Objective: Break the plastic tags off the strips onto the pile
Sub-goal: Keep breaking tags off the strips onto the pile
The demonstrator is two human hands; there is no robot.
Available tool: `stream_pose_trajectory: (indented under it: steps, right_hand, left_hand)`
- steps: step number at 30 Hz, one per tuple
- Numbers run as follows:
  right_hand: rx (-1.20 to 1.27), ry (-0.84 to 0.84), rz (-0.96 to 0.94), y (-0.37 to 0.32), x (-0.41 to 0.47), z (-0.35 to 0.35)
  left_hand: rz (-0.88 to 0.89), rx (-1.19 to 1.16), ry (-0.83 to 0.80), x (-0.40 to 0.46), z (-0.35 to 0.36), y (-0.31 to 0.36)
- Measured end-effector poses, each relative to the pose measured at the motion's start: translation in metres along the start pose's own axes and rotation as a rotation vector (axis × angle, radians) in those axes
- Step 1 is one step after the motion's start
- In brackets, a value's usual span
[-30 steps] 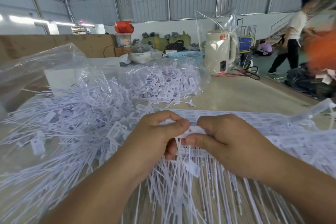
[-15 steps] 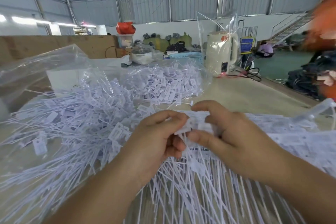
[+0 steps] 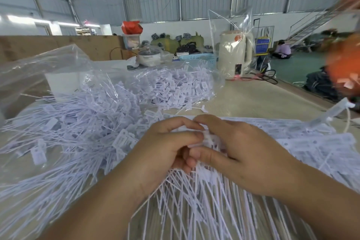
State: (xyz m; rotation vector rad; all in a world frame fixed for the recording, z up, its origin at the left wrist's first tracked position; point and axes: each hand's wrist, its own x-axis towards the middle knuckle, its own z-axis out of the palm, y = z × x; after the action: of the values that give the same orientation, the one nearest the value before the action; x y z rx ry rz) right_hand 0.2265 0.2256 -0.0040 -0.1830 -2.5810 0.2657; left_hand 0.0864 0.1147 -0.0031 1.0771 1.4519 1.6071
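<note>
Pinching one tag strip (image 3: 211, 139) between left hand (image 3: 167, 150) and right hand (image 3: 239, 152), thumbs opposed for snapping leverage over the pile (image 3: 81, 126).

Blurred orange shape (image 3: 344, 60), edge-cropped.

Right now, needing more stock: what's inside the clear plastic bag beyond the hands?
The clear plastic bag holds heaped white tags; its bottom is covered by them.

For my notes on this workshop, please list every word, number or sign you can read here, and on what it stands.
No text can be read with certainty.
Blue sign: pale lines of writing, too blurred.
White tags: faint marks, too small.
Cream kettle: an orange sticker, unreadable.
</note>
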Motion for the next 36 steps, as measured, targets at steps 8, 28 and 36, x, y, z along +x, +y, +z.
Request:
stream_pose_trajectory:
  steps: [8,28,36]
  right_hand:
    - [-0.171,-0.167,0.075,0.012,0.002,-0.009]
    - [0.044,0.548,0.156,0.005,0.003,-0.010]
    - [0.078,0.055,-0.023,0.004,0.001,0.003]
  left_hand:
    - [-0.017,0.108,0.041,0.004,-0.016,0.003]
    - [0.060,-0.378,0.332,0.005,-0.016,0.015]
    - [0.078,0.026,0.057,-0.002,-0.003,0.004]
